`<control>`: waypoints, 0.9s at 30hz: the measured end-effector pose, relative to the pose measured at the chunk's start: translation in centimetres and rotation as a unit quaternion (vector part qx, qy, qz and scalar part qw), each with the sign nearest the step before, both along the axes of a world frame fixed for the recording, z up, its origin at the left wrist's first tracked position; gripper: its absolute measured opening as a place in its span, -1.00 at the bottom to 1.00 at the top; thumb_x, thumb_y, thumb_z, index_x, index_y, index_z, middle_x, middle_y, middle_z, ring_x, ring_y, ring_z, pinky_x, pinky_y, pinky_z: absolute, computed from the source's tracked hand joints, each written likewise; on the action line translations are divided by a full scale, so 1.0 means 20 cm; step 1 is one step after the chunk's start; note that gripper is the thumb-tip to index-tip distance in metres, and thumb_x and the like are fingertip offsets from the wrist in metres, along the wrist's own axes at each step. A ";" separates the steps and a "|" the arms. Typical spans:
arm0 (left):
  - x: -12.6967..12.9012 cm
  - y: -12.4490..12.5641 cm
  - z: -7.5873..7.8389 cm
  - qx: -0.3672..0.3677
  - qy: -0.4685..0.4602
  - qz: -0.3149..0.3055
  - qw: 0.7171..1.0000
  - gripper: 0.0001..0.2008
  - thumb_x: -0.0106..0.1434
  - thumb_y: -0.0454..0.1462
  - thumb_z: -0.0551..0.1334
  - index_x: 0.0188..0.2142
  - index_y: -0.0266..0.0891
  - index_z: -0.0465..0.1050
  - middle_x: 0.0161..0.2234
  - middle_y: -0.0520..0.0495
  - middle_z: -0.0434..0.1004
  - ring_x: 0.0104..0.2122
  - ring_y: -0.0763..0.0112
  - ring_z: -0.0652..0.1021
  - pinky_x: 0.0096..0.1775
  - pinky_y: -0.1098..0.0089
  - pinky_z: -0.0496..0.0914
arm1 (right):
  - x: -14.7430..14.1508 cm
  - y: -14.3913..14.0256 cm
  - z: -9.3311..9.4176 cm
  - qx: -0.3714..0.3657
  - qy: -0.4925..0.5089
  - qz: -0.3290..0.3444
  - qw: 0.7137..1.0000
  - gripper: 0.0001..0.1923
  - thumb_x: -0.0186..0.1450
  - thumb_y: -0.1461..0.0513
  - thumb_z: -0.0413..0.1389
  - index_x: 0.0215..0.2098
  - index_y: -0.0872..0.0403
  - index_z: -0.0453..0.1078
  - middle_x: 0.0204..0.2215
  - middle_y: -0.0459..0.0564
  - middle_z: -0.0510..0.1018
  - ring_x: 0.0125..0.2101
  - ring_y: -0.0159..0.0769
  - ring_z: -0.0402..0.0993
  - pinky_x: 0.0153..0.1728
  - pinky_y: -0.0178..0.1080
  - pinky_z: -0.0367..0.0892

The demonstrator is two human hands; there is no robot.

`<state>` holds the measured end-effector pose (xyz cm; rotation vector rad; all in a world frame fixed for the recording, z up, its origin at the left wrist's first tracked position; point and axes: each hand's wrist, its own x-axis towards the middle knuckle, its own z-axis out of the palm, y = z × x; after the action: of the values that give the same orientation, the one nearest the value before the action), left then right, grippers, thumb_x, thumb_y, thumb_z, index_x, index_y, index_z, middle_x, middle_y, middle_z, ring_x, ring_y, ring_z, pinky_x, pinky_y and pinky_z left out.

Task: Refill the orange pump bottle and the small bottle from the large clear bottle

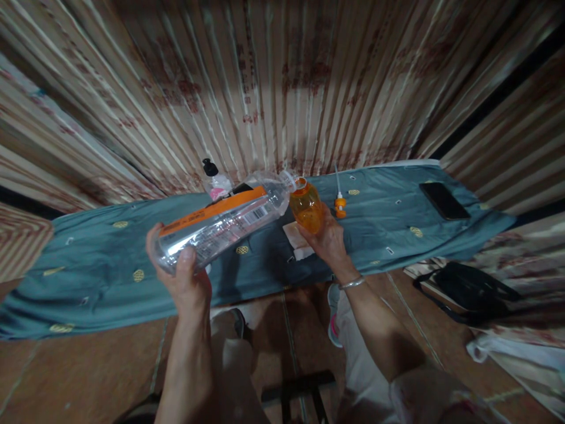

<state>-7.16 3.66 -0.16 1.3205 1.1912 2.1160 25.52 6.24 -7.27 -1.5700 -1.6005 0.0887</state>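
Observation:
My left hand (183, 282) is wrapped round the base of a large clear plastic bottle (220, 221) with an orange label band. The bottle is tilted nearly level, its neck pointing right. Its mouth meets the open top of a small orange bottle (306, 206), which my right hand (327, 238) grips around its side. The orange bottle leans slightly towards the clear one. An orange pump top (339, 206) with a thin tube lies on the cloth just right of it. Under the orange bottle lies a folded pale cloth (298, 240), partly hidden by my right hand.
A bottle with a black cap (210, 167) stands behind the clear bottle. A black phone (444, 200) lies at the right of the teal tablecloth (110, 277). Striped curtains (282, 76) hang close behind the table. A dark bag (468, 288) is low at right.

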 end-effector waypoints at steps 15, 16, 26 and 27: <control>-0.01 0.01 0.00 0.001 0.001 0.010 1.000 -0.19 0.13 0.27 0.56 0.27 0.03 0.58 -0.01 -0.06 0.66 -0.08 0.10 0.70 0.02 0.06 0.68 | 0.01 0.00 0.00 -0.022 -0.018 -0.006 1.000 -0.03 0.47 -0.20 0.38 0.58 0.21 0.34 0.28 0.51 0.74 0.28 0.37 0.75 0.27 0.30 0.72; 0.00 0.01 0.00 0.002 -0.002 0.010 1.000 -0.19 0.12 0.26 0.56 0.27 0.02 0.59 -0.01 -0.06 0.66 -0.08 0.10 0.70 0.01 0.07 0.68 | 0.01 0.00 0.00 -0.023 -0.018 -0.004 1.000 -0.02 0.47 -0.22 0.37 0.58 0.22 0.33 0.27 0.51 0.74 0.27 0.37 0.75 0.26 0.31 0.72; 0.00 0.01 0.00 0.011 -0.008 -0.003 1.000 -0.19 0.13 0.23 0.59 0.30 0.09 0.60 -0.03 -0.01 0.64 -0.08 0.12 0.68 0.03 0.08 0.65 | 0.00 -0.01 0.01 -0.022 -0.004 -0.004 1.000 -0.03 0.48 -0.24 0.35 0.57 0.22 0.36 0.24 0.49 0.76 0.23 0.37 0.77 0.22 0.33 0.73; -0.01 0.01 0.00 0.014 -0.004 -0.002 1.000 -0.19 0.13 0.24 0.59 0.30 0.08 0.60 -0.03 -0.01 0.64 -0.09 0.11 0.68 0.04 0.07 0.65 | 0.00 -0.01 0.01 -0.023 -0.004 -0.006 1.000 -0.03 0.48 -0.23 0.36 0.58 0.22 0.36 0.25 0.49 0.76 0.24 0.38 0.76 0.22 0.32 0.73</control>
<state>-7.27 3.93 -0.16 1.3249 1.1589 2.1408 25.53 6.10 -6.99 -1.6166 -1.6063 0.1134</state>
